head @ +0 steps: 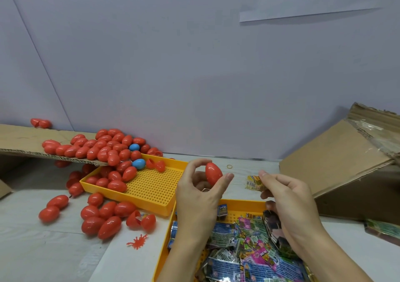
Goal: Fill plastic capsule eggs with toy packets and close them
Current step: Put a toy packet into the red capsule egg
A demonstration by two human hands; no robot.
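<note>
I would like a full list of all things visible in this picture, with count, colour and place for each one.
held egg: one, red, closed, pinched in the left hand above the table
held packet: one, yellow, pinched in the right hand
loose eggs: many, red, on the cardboard sheet, in the far tray and on the table at left
blue eggs: two, among the red ones
open egg: one, red, on the table before the far tray
far tray: one, yellow, centre
near tray: one, yellow, holding packets
packets: many, mixed colours
splat toy: one, red, on the table
rubber band: one, by the wall
cardboard box: one, brown, right
left hand: one
right hand: one
</note>
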